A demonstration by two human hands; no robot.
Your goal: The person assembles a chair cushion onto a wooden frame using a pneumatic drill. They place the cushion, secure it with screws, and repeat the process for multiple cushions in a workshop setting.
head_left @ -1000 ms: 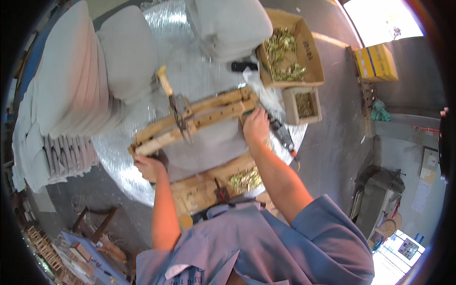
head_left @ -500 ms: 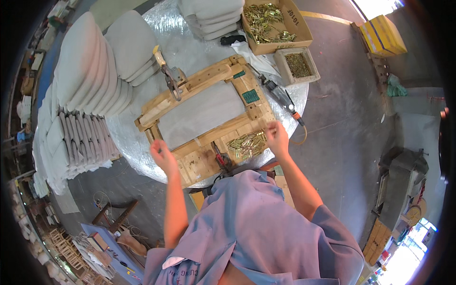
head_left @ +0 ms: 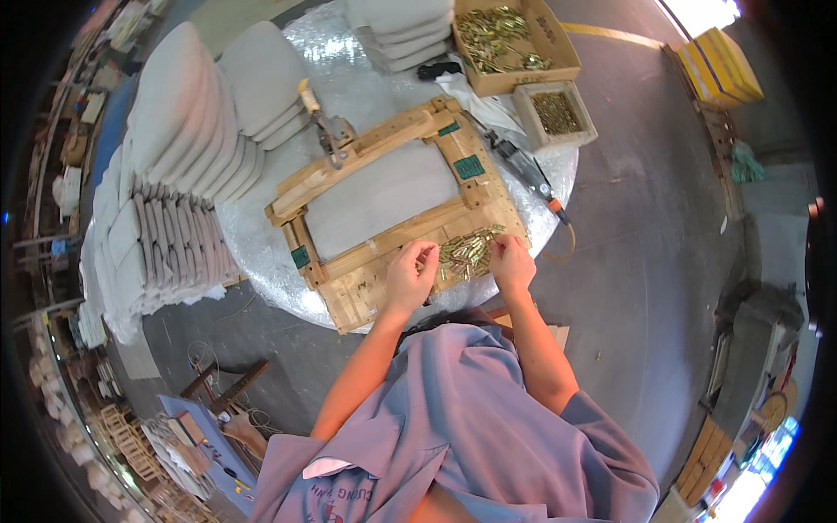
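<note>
Head: curled fingers point(head_left: 505, 247) beside golden pieces point(head_left: 466, 254)

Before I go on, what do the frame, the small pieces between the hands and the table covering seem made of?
Frame: most likely bare wood, streaky yellow-brown with little gloss.
Small pieces: probably metal, with a shiny gold-yellow finish; solid brass or plating, I can't tell.
Table covering: silvery and wrinkled with bright glints, so perhaps plastic wrap, though foil is possible.

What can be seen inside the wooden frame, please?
A pale grey panel shows inside the wooden frame; whatever lies under the frame itself is covered and cannot be seen.
</note>
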